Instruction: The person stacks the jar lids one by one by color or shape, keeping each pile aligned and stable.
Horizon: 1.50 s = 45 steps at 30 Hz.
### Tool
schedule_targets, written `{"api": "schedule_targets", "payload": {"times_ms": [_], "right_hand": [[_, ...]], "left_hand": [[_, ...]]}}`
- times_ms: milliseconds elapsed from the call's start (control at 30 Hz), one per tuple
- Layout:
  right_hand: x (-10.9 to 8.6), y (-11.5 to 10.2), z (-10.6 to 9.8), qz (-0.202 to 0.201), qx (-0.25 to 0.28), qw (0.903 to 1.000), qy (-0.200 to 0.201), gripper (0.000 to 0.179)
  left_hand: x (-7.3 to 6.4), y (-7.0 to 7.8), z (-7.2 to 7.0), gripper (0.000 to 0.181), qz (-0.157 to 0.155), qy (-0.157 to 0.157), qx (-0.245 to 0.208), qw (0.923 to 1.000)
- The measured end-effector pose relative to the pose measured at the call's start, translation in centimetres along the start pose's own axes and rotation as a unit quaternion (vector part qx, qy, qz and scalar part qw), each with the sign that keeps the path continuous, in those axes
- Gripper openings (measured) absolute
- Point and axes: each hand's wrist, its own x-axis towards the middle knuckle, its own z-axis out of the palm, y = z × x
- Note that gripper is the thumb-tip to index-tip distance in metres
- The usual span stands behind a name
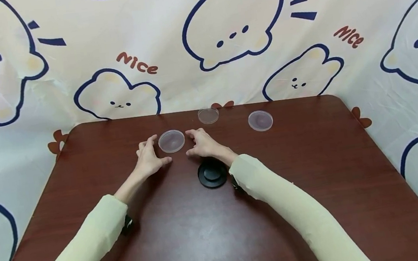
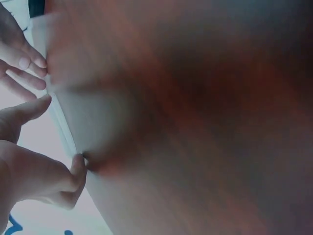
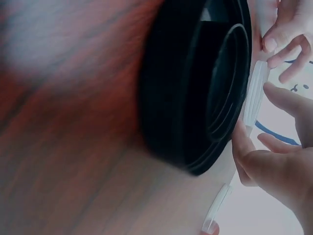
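A clear round lidded dish [image 1: 171, 141], like a petri dish, lies flat on the brown table between the two hands. On its left is my left hand [image 1: 149, 158], thumb and fingers spread apart, the thumb near the dish's front edge. My right hand [image 1: 206, 144] faces it from the other side, fingers parted and holding nothing. In the right wrist view the dish [image 3: 255, 93] appears edge-on, with fingertips close to its rim. Below the right wrist sits a black round base [image 1: 212, 173], which in the right wrist view shows a raised inner ring.
Toward the back edge of the table [image 1: 191, 237] lies another clear dish [image 1: 208, 115]. A third, purplish dish [image 1: 260, 120] is to the right of it. A cartoon-printed curtain [image 1: 173, 91] surrounds the table at the back and sides.
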Motion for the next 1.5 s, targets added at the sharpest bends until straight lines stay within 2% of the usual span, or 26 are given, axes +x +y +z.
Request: {"api": "schedule_targets", "payload": {"times_ms": [300, 567, 667, 833, 1000, 1100, 1267, 1500], "right_hand": [[2.1, -1.8, 1.5, 0.070, -0.032, 0.9968, 0.022, 0.081], [3.4, -3.1, 2.5, 0.108, -0.040, 0.9929, 0.030, 0.084], [3.6, -3.2, 2.9, 0.117, -0.051, 0.9912, 0.036, 0.082], [3.8, -3.2, 3.2, 0.115, -0.053, 0.9910, 0.044, 0.077], [3.5, -2.9, 2.8, 0.109, -0.053, 0.9920, 0.034, 0.073], [3.3, -2.7, 2.5, 0.108, -0.054, 0.9925, 0.024, 0.073], [2.8, -2.4, 1.8, 0.098, -0.055, 0.9936, 0.007, 0.074], [2.2, -1.5, 0.9, 0.066, -0.060, 0.9960, -0.001, 0.075]], "left_hand": [[1.7, 0.0, -0.6, 0.095, 0.008, -0.036, 0.021, 0.9991], [2.6, 0.1, -0.7, 0.093, 0.026, -0.054, 0.019, 0.9980], [2.6, 0.1, -0.5, 0.091, 0.022, -0.053, 0.018, 0.9982], [2.7, -0.2, -0.3, 0.087, 0.011, -0.043, 0.020, 0.9988], [2.8, -0.2, -0.3, 0.086, 0.010, -0.051, 0.021, 0.9984], [2.9, -0.3, -0.2, 0.083, 0.020, -0.058, 0.021, 0.9979], [2.4, -0.4, -0.2, 0.077, 0.041, -0.073, -0.007, 0.9964], [2.1, -0.4, 0.1, 0.072, 0.072, -0.067, -0.036, 0.9945]]}}
